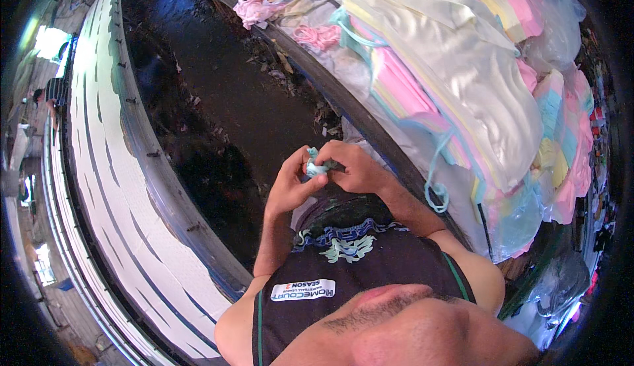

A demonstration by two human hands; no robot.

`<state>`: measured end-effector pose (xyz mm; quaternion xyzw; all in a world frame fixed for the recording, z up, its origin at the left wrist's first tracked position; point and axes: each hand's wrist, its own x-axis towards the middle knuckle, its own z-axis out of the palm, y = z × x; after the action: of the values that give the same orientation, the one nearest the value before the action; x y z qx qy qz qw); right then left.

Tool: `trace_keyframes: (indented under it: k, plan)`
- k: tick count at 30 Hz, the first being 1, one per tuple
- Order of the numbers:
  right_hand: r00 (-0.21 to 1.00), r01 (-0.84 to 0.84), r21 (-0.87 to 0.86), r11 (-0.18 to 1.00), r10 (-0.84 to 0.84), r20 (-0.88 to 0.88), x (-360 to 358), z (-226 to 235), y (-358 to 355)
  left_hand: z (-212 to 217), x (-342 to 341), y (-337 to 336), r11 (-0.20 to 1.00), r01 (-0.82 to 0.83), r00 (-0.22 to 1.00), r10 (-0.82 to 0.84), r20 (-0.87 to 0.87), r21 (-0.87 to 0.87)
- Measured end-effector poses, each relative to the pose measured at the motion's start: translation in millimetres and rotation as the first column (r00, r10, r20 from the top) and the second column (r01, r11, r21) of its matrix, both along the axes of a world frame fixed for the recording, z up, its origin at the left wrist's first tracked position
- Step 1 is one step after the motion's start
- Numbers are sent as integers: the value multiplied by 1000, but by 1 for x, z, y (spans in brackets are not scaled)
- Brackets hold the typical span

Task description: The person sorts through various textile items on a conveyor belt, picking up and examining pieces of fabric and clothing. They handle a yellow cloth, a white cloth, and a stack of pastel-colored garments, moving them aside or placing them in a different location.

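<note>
Step in hand: both hands are working one small wad of pale blue-green cloth [316, 166], held up in front of the chest; it looks like folding or knotting, though the wad is too small to tell which.
Left hand [290, 184]: grip closed, thumb and fingers pinching the wad's left side.
Right hand [353, 166]: grip closed too, fingertips pressed on the wad's top and right side.
Next move, as I judge it: a fine pinch by both hands, keeping the cloth taut between them.
Beyond, right: a counter [370, 125] heaped with stacked pastel cloth [462, 82], a blue-green loop [436, 194] hanging off it.
Beyond, left: a long white-covered table [112, 168], a dark floor [218, 102] strewn with scraps between the two.
</note>
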<state>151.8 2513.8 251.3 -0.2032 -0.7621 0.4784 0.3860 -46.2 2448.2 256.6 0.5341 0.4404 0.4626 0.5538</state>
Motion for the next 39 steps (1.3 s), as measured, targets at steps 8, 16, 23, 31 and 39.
trace_keyframes:
  k: [8, 16, 23, 31, 39]
  plan:
    - [981, 98, -71, 993, -108, -161, -137, 19, 55, 9, -116, 53, 986, -141, 974, 154, 166, -88]
    - [965, 260, 66, 963, -258, -37, -182, 40, 109, 29, -154, 111, 988, 67, 993, -51, 111, -140]
    - [926, 326, 71, 943, -303, -225, -214, 35, 159, 54, -183, 190, 988, 69, 939, -19, 342, -136]
    - [950, 306, 203, 930, -284, -130, -202, 43, 261, 67, -165, 287, 986, 24, 989, 1, 149, -167]
    - [842, 529, 232, 816, -538, -26, -161, 20, 317, 48, -134, 392, 984, 51, 987, -24, -160, 168]
